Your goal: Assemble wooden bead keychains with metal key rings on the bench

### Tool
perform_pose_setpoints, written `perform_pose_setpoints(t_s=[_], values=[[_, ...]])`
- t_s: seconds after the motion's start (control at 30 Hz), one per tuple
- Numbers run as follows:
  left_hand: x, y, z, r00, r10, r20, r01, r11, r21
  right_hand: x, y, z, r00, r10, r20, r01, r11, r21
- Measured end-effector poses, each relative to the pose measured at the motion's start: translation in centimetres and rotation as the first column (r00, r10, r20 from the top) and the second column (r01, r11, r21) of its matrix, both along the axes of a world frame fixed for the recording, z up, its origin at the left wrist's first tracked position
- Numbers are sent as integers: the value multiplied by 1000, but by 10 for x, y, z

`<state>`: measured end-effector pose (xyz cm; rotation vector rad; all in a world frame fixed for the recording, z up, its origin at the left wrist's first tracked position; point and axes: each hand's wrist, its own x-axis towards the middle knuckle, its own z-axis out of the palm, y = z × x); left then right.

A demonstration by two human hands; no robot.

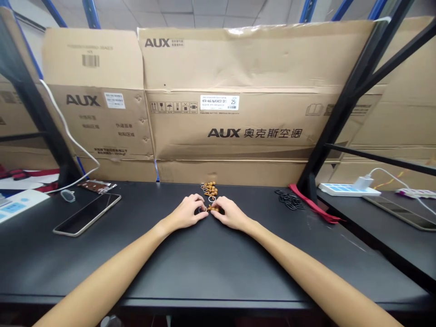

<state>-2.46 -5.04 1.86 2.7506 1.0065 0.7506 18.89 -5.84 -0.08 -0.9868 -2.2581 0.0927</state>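
Note:
Near the far middle of the black table (pixel 211 259), my two hands almost meet. My left hand (pixel 185 212) is closed in a pinch on a small metal ring (pixel 203 209), and a bit of something dark shows beside it. Between the fingertips of my right hand (pixel 233 214) is a small brown beaded charm (pixel 214 208), which lies against the ring; whether the two are joined cannot be seen. Just beyond my fingers lies a heap of similar brown charms (pixel 210 188) with a metal ring (pixel 211 199) at its near end.
To the left lie a phone (pixel 87 214), a brown packet (pixel 95 185) and a white cable (pixel 81 147). Several black loops (pixel 289 200) lie at right beside a red strap (pixel 315 206). Cardboard (pixel 255 113) closes off the back; black frame posts (pixel 327 131) stand at the sides.

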Motion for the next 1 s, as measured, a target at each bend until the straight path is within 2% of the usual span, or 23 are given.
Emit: perform_pose_setpoints(t_s=[0.17, 0.33, 0.4, 0.57, 0.63, 0.7, 0.8, 0.87, 1.0], values=[[5, 0, -4, 999, 41, -19, -39, 996, 78, -4, -4, 2, 997, 53, -51, -54, 999, -6], [3, 5, -7, 1000, 21, 8, -21, 999, 41, -1, 0, -1, 992, -124, -33, 124, 992, -9], [3, 4, -6, 1000, 16, 11, -17, 999, 32, 0, 0, -1, 988, -147, -43, 147, 989, -19], [4, 2, -6, 999, 35, 7, -36, 999, 37, -4, -5, 4, 998, 13, -66, -13, 1000, -13], [4, 2, -7, 999, 37, 8, -37, 998, 44, -5, -6, 4, 997, 41, -64, -42, 999, -15], [4, 3, -7, 999, 31, 9, -31, 998, 49, -5, -5, 3, 998, -6, -55, 5, 1000, -17], [4, 4, -7, 1000, 9, 12, -10, 999, 42, -3, -2, 1, 987, -157, -42, 156, 987, -23], [4, 3, -6, 1000, 4, 15, -5, 999, 41, -2, -1, 0, 980, -193, -48, 192, 981, -32], [4, 0, -5, 1000, 19, 13, -20, 999, 49, -3, -4, 3, 995, -49, -83, 45, 998, -53]])
